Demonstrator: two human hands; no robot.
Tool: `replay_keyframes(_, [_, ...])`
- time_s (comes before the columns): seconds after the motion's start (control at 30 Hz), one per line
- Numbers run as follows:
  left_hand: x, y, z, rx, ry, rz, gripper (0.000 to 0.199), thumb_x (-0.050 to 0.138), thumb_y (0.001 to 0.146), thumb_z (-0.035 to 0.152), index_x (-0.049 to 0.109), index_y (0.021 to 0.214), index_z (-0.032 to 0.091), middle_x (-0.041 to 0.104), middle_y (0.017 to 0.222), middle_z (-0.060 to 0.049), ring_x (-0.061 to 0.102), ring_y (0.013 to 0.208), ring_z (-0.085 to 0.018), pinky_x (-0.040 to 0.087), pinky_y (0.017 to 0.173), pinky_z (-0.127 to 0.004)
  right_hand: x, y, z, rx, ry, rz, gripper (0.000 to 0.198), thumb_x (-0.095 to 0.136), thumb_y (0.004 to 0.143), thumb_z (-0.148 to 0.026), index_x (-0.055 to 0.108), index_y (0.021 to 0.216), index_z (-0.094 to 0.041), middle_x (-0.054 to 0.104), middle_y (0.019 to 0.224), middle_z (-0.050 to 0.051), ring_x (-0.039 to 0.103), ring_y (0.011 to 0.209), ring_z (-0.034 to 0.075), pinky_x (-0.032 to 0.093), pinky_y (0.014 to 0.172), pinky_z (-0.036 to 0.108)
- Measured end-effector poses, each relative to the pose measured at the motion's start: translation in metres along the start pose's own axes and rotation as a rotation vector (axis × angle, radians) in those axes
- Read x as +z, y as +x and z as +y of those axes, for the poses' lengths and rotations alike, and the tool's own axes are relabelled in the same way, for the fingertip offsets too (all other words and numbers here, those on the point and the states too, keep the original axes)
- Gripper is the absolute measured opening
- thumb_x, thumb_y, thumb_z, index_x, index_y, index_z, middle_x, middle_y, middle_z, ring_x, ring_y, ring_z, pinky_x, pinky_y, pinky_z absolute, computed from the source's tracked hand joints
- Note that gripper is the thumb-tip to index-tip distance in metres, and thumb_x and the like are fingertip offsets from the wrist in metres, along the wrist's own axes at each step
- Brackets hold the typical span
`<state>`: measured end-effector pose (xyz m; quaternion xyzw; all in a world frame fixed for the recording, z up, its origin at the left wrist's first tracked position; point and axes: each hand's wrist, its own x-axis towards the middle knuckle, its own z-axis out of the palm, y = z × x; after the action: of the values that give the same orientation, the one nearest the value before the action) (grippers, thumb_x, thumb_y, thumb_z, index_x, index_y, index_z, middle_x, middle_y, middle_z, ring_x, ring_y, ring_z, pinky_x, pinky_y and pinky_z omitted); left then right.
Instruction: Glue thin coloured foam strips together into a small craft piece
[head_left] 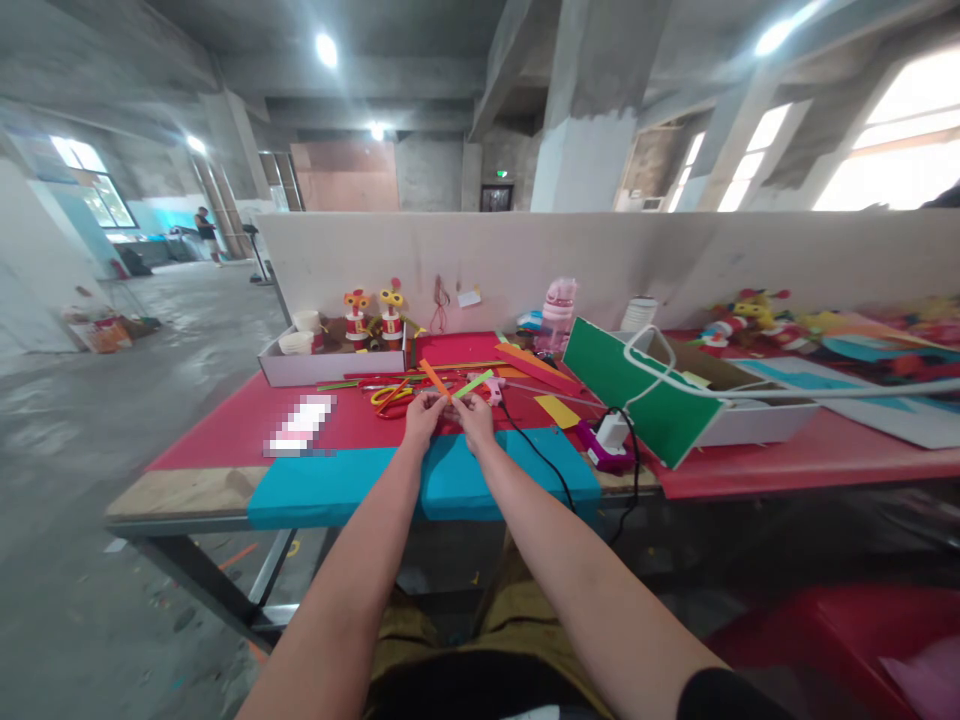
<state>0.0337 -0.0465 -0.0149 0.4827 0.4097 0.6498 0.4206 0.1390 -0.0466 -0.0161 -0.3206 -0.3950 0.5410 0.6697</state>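
Note:
Above the near part of the table, my left hand (pixel 426 417) is closed in a pinch at the lower end of an orange paper strip (pixel 433 377). My right hand (pixel 474 417) pinches a light green paper strip (pixel 475 383) close beside it. The two strips meet in a V at my fingertips, which hide how their ends join. Just past my right hand lies a pink and white glue gun (pixel 494 389) with a black cord. Scissors with yellow handles (pixel 385 396) rest left of my hands.
Blue sheet (pixel 337 490) covers the table's front edge. A white box (pixel 334 368) with cups and two red-yellow figures stands back left. Right are a purple power strip (pixel 604 450) with a charger, a green board (pixel 637 390) and a white tube (pixel 787 390). A pink bottle (pixel 559 315) stands behind.

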Motion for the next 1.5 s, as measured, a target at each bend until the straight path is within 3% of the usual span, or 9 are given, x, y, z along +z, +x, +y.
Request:
replay_keyframes(0.23, [-0.0013,0.0021,-0.0038,0.004,0.066,-0.005,0.028,0.078,0.06,0.04,0.065,0.066,0.016,0.061,0.06,0.0,0.054,0.059,-0.013,0.043,0.058,-0.024,-0.0014,0.0003,0.0013,0.003,-0.042,-0.024,0.036,0.076,0.056,-0.043,0.052,0.072,-0.021,0.063,0.064,-0.002,0.067,0.065,0.019,0.056,0.064,0.034])
replay_keyframes(0.47, [-0.0036,0.0022,-0.0049,0.019,0.051,-0.027,0.028,0.076,0.062,0.041,0.066,0.068,0.015,0.062,0.062,0.0,0.054,0.058,-0.012,0.044,0.057,-0.023,-0.0019,-0.001,-0.0016,0.034,-0.049,-0.103,0.038,0.076,0.056,-0.047,0.057,0.074,-0.019,0.066,0.066,-0.001,0.066,0.063,0.016,0.056,0.066,0.033])
replay_keyframes(0.8, [-0.0035,0.0004,-0.0023,-0.002,0.06,-0.031,0.032,0.078,0.06,0.044,0.066,0.066,0.015,0.061,0.062,-0.001,0.053,0.057,-0.013,0.042,0.057,-0.024,-0.0015,-0.0009,-0.0002,0.013,-0.028,-0.108,0.036,0.077,0.057,-0.046,0.058,0.072,-0.019,0.065,0.063,-0.003,0.064,0.056,0.014,0.056,0.062,0.031])
replay_keyframes(1.5, [0.0003,-0.0027,0.004,-0.06,-0.029,-0.036,0.036,0.08,0.057,0.044,0.067,0.071,0.014,0.067,0.066,-0.003,0.061,0.061,-0.015,0.05,0.063,-0.029,-0.0048,0.0013,0.0041,0.013,-0.02,-0.128,0.029,0.075,0.063,-0.036,0.058,0.081,-0.02,0.07,0.07,0.0,0.07,0.072,0.021,0.058,0.07,0.035])
